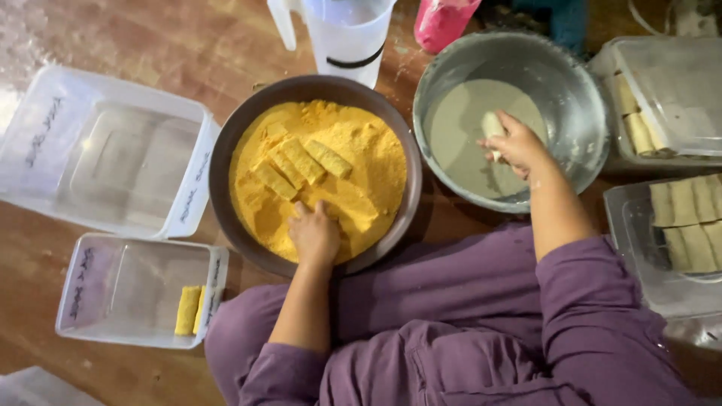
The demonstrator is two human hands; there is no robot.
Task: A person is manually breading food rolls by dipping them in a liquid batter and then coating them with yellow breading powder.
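Right hand [517,144] pinching pale stick [492,125] in batter, metal bowl [579,83]; I'd let drip. Left hand [314,231] spread flat in yellow crumbs [376,150]; I'd press gently, turn sticks [299,164].

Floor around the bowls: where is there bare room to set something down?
Bare wood floor lies above the large clear tub, left of the jug. Crowded elsewhere: crumb bowl, batter bowl and right-hand containers sit packed together.
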